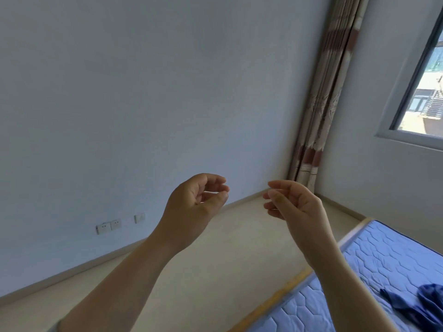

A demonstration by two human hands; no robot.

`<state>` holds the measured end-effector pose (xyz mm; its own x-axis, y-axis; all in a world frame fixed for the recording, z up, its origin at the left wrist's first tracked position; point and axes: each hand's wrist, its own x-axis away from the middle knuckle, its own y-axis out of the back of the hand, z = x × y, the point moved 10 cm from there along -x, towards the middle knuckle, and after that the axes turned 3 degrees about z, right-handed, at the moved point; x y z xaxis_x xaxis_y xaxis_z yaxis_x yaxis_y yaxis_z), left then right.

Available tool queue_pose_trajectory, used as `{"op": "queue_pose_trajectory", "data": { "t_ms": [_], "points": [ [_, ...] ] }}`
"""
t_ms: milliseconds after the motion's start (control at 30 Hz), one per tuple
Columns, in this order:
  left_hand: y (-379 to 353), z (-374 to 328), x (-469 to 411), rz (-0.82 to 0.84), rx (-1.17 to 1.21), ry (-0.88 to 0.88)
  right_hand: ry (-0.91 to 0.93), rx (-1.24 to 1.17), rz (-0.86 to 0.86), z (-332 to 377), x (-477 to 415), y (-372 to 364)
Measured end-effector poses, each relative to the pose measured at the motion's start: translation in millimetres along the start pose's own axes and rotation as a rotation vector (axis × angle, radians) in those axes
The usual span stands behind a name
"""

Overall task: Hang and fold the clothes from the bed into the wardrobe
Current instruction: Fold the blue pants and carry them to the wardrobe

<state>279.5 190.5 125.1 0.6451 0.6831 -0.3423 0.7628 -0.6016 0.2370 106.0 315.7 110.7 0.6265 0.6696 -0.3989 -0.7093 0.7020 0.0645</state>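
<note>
Flooring of a cream colour (pixel 239 255) runs from the lower left up to the corner of the room, where it meets a pale, bare wall (pixel 143 92) along a low baseboard (pixel 72 271). Low on this wall sit three white sockets (pixel 109 226) in a row. A striped, patterned curtain (pixel 318 104) hangs in the corner, and beside it, on the next wall, is a window (pixel 422 75) with a grey frame. At the lower right lies a blue quilted mattress (pixel 383 255) on a light wooden bed frame (pixel 282 291). A dark blue garment (pixel 422 305) lies crumpled on the mattress, near the right edge of the view and well apart from both hands. The left hand (pixel 194 204) is raised in the air over the floor, its fingers (pixel 215 180) loosely curled toward the thumb; it holds nothing and touches nothing. The right hand (pixel 297 207) is raised just beside it, with a gap between the two. Its fingers are also softly bent and relaxed, empty, with the tips pointing toward the left hand.
</note>
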Motion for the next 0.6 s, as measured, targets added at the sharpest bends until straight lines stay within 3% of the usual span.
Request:
{"op": "queue_pose_trajectory", "data": {
  "t_ms": [233, 600],
  "points": [
    [79, 53, -84, 0.067, 0.019, 0.005, -0.038, 0.021, -0.053, -30, -62, -91],
    [88, 129, -224, 0.148, 0.001, -0.016, -0.044, 0.003, -0.138, -103, -187, -129]
  ]
}}
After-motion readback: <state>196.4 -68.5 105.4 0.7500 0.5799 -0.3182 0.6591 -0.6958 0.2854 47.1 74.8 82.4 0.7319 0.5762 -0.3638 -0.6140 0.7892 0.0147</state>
